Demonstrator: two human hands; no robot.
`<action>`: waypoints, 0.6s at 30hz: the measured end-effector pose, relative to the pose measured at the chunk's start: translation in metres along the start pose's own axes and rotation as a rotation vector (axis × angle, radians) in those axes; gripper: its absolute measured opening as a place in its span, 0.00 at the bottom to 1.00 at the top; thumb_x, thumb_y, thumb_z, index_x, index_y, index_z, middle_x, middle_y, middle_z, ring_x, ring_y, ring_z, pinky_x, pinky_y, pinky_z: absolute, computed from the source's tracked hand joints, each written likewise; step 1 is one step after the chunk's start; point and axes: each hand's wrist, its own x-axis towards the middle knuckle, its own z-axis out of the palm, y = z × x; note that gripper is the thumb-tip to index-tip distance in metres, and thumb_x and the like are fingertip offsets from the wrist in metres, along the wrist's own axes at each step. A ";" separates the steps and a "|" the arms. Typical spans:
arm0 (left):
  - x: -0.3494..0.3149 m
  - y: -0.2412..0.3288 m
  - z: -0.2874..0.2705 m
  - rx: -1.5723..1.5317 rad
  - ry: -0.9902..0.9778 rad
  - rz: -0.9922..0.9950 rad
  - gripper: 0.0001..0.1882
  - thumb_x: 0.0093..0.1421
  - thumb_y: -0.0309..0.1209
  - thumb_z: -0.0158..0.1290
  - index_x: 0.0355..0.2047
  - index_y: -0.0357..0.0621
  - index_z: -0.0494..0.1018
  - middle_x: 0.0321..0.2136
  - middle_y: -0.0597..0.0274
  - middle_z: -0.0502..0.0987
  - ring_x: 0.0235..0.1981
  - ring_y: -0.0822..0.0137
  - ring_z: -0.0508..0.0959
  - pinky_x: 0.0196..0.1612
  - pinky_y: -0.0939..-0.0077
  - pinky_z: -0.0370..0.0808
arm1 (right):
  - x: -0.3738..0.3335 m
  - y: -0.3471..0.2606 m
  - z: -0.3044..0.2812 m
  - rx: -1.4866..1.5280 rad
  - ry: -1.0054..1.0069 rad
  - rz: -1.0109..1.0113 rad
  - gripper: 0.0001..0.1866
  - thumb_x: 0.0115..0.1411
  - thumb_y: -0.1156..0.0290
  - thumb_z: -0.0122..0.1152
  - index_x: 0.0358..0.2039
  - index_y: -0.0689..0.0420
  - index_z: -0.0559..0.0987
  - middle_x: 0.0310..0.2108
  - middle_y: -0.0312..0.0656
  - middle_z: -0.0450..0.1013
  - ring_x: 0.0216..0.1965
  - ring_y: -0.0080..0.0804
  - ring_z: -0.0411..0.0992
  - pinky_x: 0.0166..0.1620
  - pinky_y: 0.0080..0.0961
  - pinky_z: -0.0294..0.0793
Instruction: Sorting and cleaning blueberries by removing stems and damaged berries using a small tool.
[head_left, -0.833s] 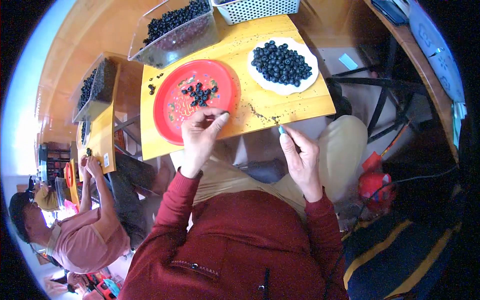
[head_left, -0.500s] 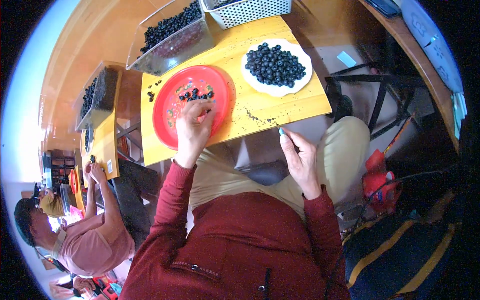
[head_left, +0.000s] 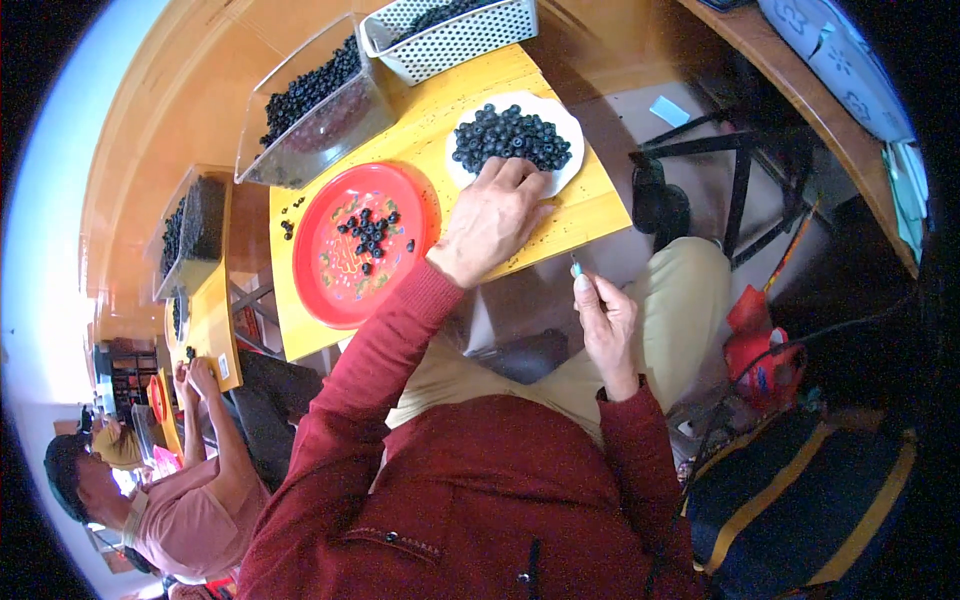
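Note:
Over the near edge of a white scalloped plate [head_left: 572, 140], my left hand [head_left: 497, 215] reaches down with curled fingers. Its fingertips meet a heap of dark, round, bead-like pieces [head_left: 520, 137]; what they pinch, if anything, is hidden. My right hand [head_left: 608, 325] is closed on a thin small tool [head_left: 577, 268] with a teal part near the fingertips and a fine dark tip pointing up. It is just off the table's front edge, above my lap. To the left lies a red plate [head_left: 318, 285] with a loose cluster of the same dark pieces.
Two containers, one clear [head_left: 330, 130] and one white and perforated [head_left: 455, 50], stand at the back with dark pieces inside. Crumbs and a few pieces lie on the yellow table [head_left: 590, 215]. A co-worker [head_left: 190, 520] sits at the left, hands at another table.
My left hand has moved from the red plate to the white plate. More dark pieces on the red plate now show. My right hand has shifted slightly, still holding the thin tool.

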 end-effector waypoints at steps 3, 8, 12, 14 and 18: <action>0.006 -0.001 0.008 0.066 0.019 0.058 0.12 0.57 0.32 0.57 0.40 0.41 0.76 0.41 0.56 0.75 0.43 0.53 0.74 0.45 0.62 0.75 | 0.001 0.010 -0.002 0.037 0.022 -0.037 0.19 0.68 0.57 0.58 0.44 0.63 0.81 0.21 0.27 0.65 0.24 0.13 0.60 0.27 0.15 0.60; 0.008 0.002 0.007 0.079 0.006 0.084 0.09 0.56 0.30 0.56 0.37 0.40 0.76 0.37 0.56 0.75 0.41 0.55 0.74 0.43 0.63 0.75 | 0.001 0.015 -0.008 0.017 0.034 -0.034 0.19 0.68 0.58 0.57 0.45 0.63 0.81 0.21 0.28 0.65 0.24 0.14 0.61 0.27 0.16 0.61; 0.007 -0.001 0.004 0.063 0.020 0.077 0.08 0.56 0.29 0.56 0.36 0.41 0.76 0.35 0.57 0.75 0.39 0.55 0.75 0.42 0.63 0.75 | 0.002 0.005 -0.007 0.040 0.016 -0.003 0.18 0.68 0.59 0.57 0.45 0.64 0.81 0.22 0.28 0.66 0.25 0.15 0.61 0.27 0.16 0.62; 0.007 -0.001 0.003 0.048 0.028 0.075 0.08 0.55 0.29 0.57 0.36 0.41 0.76 0.35 0.57 0.75 0.38 0.55 0.75 0.41 0.63 0.75 | 0.003 0.006 -0.007 0.019 0.019 -0.014 0.18 0.68 0.60 0.57 0.45 0.64 0.81 0.22 0.28 0.66 0.25 0.15 0.62 0.27 0.16 0.62; 0.007 0.002 0.002 0.036 0.034 0.037 0.08 0.55 0.29 0.58 0.35 0.42 0.76 0.35 0.57 0.75 0.37 0.54 0.75 0.40 0.61 0.75 | 0.004 0.011 -0.006 0.032 0.012 -0.022 0.18 0.68 0.60 0.57 0.45 0.63 0.81 0.22 0.29 0.67 0.25 0.15 0.62 0.27 0.16 0.62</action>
